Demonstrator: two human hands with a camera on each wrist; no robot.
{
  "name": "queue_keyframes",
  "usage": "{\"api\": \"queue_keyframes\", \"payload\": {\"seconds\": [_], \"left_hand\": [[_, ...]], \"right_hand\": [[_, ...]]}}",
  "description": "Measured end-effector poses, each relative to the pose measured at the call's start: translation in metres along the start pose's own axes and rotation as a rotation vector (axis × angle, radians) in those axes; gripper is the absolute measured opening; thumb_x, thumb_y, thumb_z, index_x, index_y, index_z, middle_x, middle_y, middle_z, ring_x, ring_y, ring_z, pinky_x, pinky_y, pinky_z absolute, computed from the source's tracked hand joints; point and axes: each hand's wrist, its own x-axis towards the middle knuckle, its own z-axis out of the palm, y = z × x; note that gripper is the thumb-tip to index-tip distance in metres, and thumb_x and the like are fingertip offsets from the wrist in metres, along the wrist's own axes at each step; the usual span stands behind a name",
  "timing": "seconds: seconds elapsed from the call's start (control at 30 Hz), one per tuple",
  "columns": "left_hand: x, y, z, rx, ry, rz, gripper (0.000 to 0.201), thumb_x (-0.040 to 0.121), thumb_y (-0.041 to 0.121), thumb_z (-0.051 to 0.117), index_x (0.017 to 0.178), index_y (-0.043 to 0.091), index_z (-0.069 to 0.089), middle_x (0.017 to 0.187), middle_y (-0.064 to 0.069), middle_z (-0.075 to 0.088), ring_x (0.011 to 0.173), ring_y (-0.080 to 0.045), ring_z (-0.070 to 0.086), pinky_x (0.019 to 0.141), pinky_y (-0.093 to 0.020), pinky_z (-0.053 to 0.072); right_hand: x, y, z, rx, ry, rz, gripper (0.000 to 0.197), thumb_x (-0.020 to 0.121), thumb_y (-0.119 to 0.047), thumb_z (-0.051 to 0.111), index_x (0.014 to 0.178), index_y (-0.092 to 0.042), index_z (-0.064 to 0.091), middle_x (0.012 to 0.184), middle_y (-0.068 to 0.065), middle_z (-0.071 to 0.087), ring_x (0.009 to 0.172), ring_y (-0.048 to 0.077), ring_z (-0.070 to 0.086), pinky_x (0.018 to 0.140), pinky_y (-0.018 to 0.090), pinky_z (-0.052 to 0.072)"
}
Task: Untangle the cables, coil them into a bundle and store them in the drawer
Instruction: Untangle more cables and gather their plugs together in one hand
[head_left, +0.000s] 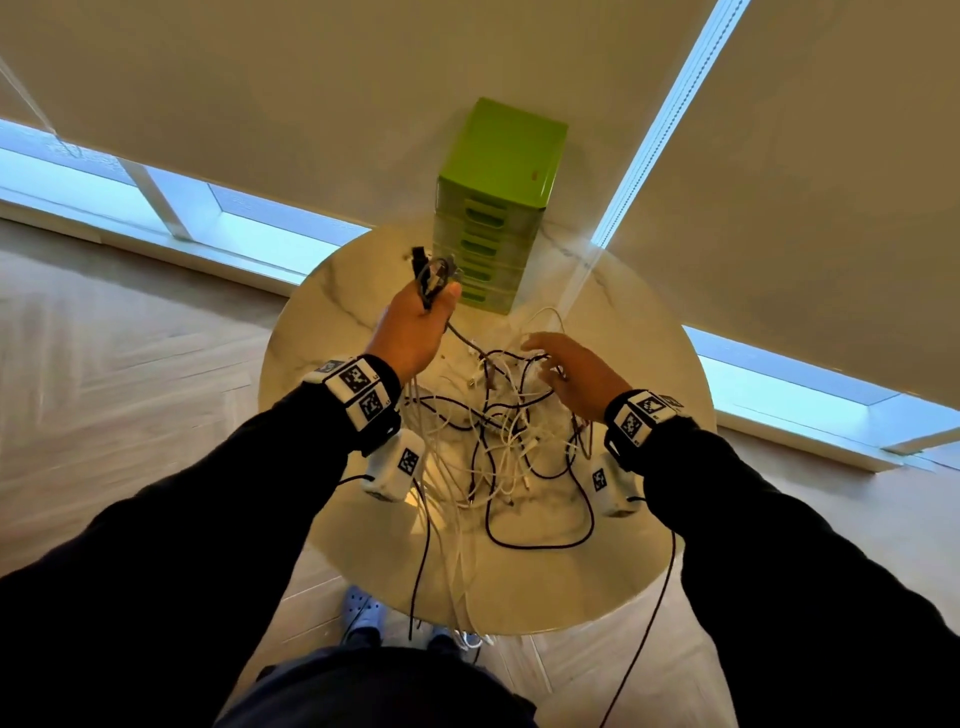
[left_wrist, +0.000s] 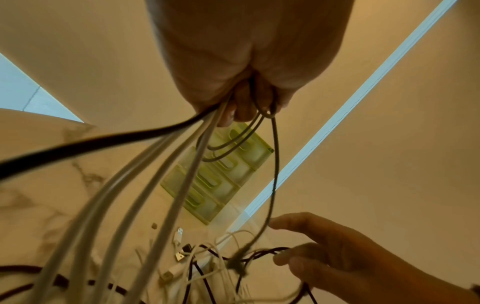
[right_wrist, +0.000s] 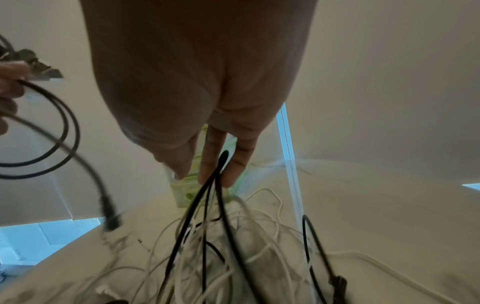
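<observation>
A tangle of black and white cables (head_left: 498, 431) lies on the round marble table (head_left: 322, 322). My left hand (head_left: 436, 301) is raised above the table's left side and grips a bunch of cable ends (head_left: 431, 273), plugs sticking up. In the left wrist view, white and black strands (left_wrist: 161, 164) hang from that fist (left_wrist: 241, 107). My right hand (head_left: 545, 364) reaches down into the tangle. A black cable loop (right_wrist: 223, 162) is caught between two of its fingers (right_wrist: 211, 156). The green drawer unit (head_left: 493, 208) stands at the table's far edge, all drawers closed.
Several cables (head_left: 457, 587) hang over the table's near edge toward my blue shoes (head_left: 358, 613). Loose plugs (left_wrist: 179, 236) lie on the marble in front of the drawer unit (left_wrist: 226, 185). Lowered blinds and window strips are behind the table; wooden floor surrounds it.
</observation>
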Motion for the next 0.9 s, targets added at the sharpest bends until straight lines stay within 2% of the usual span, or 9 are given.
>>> {"api": "queue_keyframes", "payload": {"seconds": [0.1, 0.2, 0.27, 0.33, 0.43, 0.53, 0.67, 0.77, 0.9], "left_hand": [[0.003, 0.002, -0.007, -0.028, 0.017, 0.028, 0.042, 0.103, 0.039, 0.051, 0.141, 0.022, 0.055, 0.116, -0.006, 0.067, 0.11, -0.024, 0.061, 0.091, -0.026, 0.04], [0.001, 0.002, 0.005, 0.02, -0.026, 0.033, 0.042, 0.101, 0.046, 0.051, 0.138, 0.029, 0.056, 0.087, -0.012, 0.067, 0.092, -0.038, 0.061, 0.076, -0.033, 0.044], [-0.003, 0.005, 0.024, 0.021, -0.07, 0.03, 0.042, 0.098, 0.051, 0.052, 0.133, 0.029, 0.06, 0.078, -0.004, 0.063, 0.076, -0.029, 0.058, 0.075, -0.036, 0.046], [-0.008, 0.013, 0.045, -0.005, -0.139, 0.04, 0.043, 0.097, 0.053, 0.053, 0.126, 0.025, 0.064, 0.089, 0.0, 0.068, 0.085, -0.021, 0.063, 0.08, -0.035, 0.049], [-0.015, 0.032, 0.07, -0.034, -0.244, 0.07, 0.043, 0.097, 0.055, 0.05, 0.12, 0.022, 0.064, 0.094, -0.004, 0.071, 0.085, -0.023, 0.066, 0.075, -0.033, 0.051], [-0.016, 0.047, 0.09, -0.032, -0.293, 0.152, 0.044, 0.092, 0.06, 0.048, 0.107, 0.024, 0.066, 0.095, -0.001, 0.071, 0.09, -0.018, 0.066, 0.082, -0.037, 0.052], [-0.024, 0.066, 0.116, -0.071, -0.366, 0.185, 0.028, 0.093, 0.048, 0.058, 0.077, 0.027, 0.052, 0.07, 0.01, 0.054, 0.066, -0.005, 0.053, 0.07, -0.03, 0.043], [-0.037, 0.081, 0.136, -0.123, -0.396, 0.137, 0.031, 0.102, 0.031, 0.054, 0.073, 0.025, 0.046, 0.066, 0.007, 0.046, 0.06, -0.003, 0.044, 0.063, -0.025, 0.038], [-0.055, 0.089, 0.165, -0.33, -0.493, -0.111, 0.023, 0.103, 0.022, 0.047, 0.08, 0.022, 0.046, 0.059, 0.009, 0.039, 0.05, -0.007, 0.035, 0.052, -0.024, 0.028]], "right_hand": [[-0.004, 0.004, -0.007, -0.041, 0.007, 0.072, 0.034, 0.097, -0.007, 0.056, 0.13, -0.017, 0.056, 0.132, 0.003, 0.059, 0.114, 0.021, 0.06, 0.093, 0.031, 0.046], [-0.007, -0.01, -0.013, 0.004, 0.078, -0.033, 0.032, 0.096, -0.01, 0.057, 0.128, -0.012, 0.057, 0.128, 0.007, 0.06, 0.114, 0.02, 0.059, 0.1, 0.038, 0.047], [-0.009, -0.031, -0.017, 0.055, 0.053, -0.101, 0.04, 0.098, -0.018, 0.058, 0.137, -0.012, 0.05, 0.133, 0.007, 0.057, 0.119, 0.016, 0.055, 0.103, 0.034, 0.045], [-0.011, -0.053, -0.018, 0.074, -0.034, -0.094, 0.05, 0.1, -0.026, 0.055, 0.145, -0.013, 0.036, 0.135, 0.006, 0.059, 0.12, 0.016, 0.056, 0.102, 0.034, 0.045], [-0.024, -0.069, -0.021, 0.156, -0.031, -0.018, 0.046, 0.103, -0.019, 0.044, 0.143, -0.006, 0.025, 0.106, 0.008, 0.071, 0.092, 0.021, 0.069, 0.085, 0.043, 0.055], [-0.051, -0.059, -0.03, 0.219, 0.107, 0.051, 0.042, 0.106, -0.023, 0.04, 0.142, -0.01, 0.024, 0.072, -0.006, 0.059, 0.057, 0.001, 0.057, 0.06, 0.026, 0.047], [-0.1, -0.023, -0.042, 0.19, 0.259, 0.233, 0.032, 0.106, -0.044, 0.034, 0.126, -0.02, 0.041, 0.061, -0.003, 0.053, 0.051, 0.006, 0.049, 0.056, 0.022, 0.039], [-0.14, 0.021, -0.04, 0.152, 0.312, 0.384, 0.024, 0.107, -0.034, 0.038, 0.105, -0.014, 0.051, 0.068, -0.011, 0.052, 0.061, 0.009, 0.049, 0.062, 0.028, 0.038], [-0.202, 0.075, -0.018, 0.343, 0.066, 0.739, 0.012, 0.102, -0.018, 0.047, 0.092, -0.013, 0.052, 0.074, 0.007, 0.063, 0.066, 0.022, 0.058, 0.073, 0.043, 0.051]]}}
